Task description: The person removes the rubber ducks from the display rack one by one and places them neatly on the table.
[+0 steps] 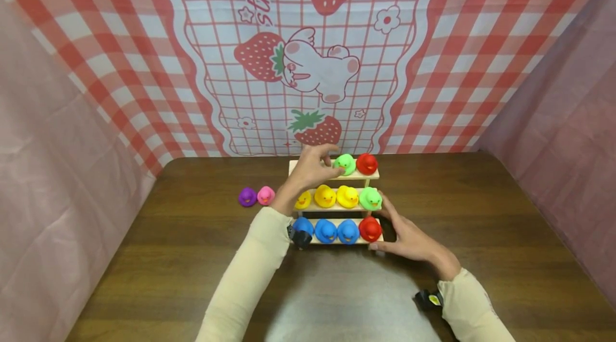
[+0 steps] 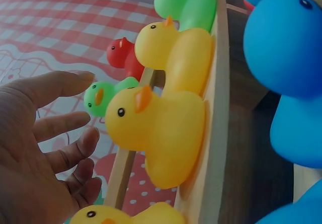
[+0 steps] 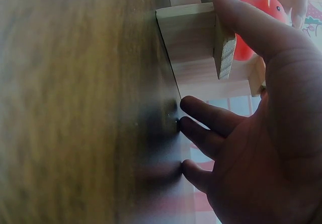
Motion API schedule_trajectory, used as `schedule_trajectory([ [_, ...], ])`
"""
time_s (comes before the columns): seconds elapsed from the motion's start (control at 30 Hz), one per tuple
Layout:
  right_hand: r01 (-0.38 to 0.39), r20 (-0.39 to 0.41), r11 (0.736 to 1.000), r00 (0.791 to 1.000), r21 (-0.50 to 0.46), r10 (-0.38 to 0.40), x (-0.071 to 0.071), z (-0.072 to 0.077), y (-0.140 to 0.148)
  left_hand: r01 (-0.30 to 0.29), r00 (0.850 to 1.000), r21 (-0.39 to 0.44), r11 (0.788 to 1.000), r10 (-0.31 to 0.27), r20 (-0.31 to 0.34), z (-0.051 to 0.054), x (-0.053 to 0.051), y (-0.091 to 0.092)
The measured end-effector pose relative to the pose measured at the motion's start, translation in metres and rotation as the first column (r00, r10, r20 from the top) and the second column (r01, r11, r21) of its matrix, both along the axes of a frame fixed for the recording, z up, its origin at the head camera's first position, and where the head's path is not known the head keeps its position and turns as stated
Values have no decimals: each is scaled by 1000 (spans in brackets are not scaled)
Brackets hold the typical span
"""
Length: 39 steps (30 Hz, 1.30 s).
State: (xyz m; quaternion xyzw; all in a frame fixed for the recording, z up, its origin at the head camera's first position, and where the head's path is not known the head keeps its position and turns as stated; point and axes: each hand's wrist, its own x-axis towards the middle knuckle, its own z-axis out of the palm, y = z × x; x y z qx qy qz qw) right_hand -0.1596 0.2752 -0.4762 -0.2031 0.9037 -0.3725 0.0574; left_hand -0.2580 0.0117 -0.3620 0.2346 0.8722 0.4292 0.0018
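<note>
A three-tier wooden stand [image 1: 356, 209] holds rubber ducks. On the top tier a green duck [image 1: 345, 164] sits beside a red duck [image 1: 367, 164]. My left hand [image 1: 311, 167] is at that green duck, thumb in front and fingers spread apart; contact is unclear. Three yellow ducks [image 1: 325, 196] and another green duck [image 1: 370, 199] fill the middle tier. Below are three blue ducks [image 1: 326, 232], one partly covered by the left wrist camera, and a red duck [image 1: 370, 229]. My right hand [image 1: 411, 239] holds the stand's right end, thumb on the lower shelf's front edge.
Left of the stand, a purple duck [image 1: 247, 197] and a pink duck [image 1: 266, 195] sit on the brown wooden table [image 1: 183, 256]. A checked strawberry cloth [image 1: 414, 91] hangs behind, with pink curtains [image 1: 553, 117] at both sides.
</note>
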Motion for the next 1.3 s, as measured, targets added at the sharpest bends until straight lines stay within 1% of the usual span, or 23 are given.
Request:
schedule_trajectory([
  [0.1, -4, 0, 1000, 1000, 0, 4, 0, 0, 0, 12, 1000, -14, 1000, -12, -13, -3, 0, 2],
  [0.23, -7, -4, 1000, 1000, -5, 7, 0, 0, -1, 17, 1000, -32, 999, -17, -6, -6, -2, 4],
  [0.4, -13, -12, 1000, 1000, -7, 13, 0, 0, -1, 9, 1000, -54, 998, -9, 7, -7, -2, 6],
  [0.6, -18, -8, 1000, 1000, -8, 18, 0, 1, -1, 0, 1000, -80, 997, 0, -1, -8, -2, 8],
  [0.97, -24, -19, 1000, 1000, -16, 23, 0, 0, 1, -1, 1000, -96, 995, 1, -9, -7, -3, 11],
  [1.13, -21, -23, 1000, 1000, -13, 21, -1, 0, 1, -4, 1000, -102, 995, 2, -20, -9, -4, 11],
  [1.3, -24, -26, 1000, 999, -19, 24, -2, -1, 2, -16, 999, -89, 996, 14, -30, -10, -4, 12],
])
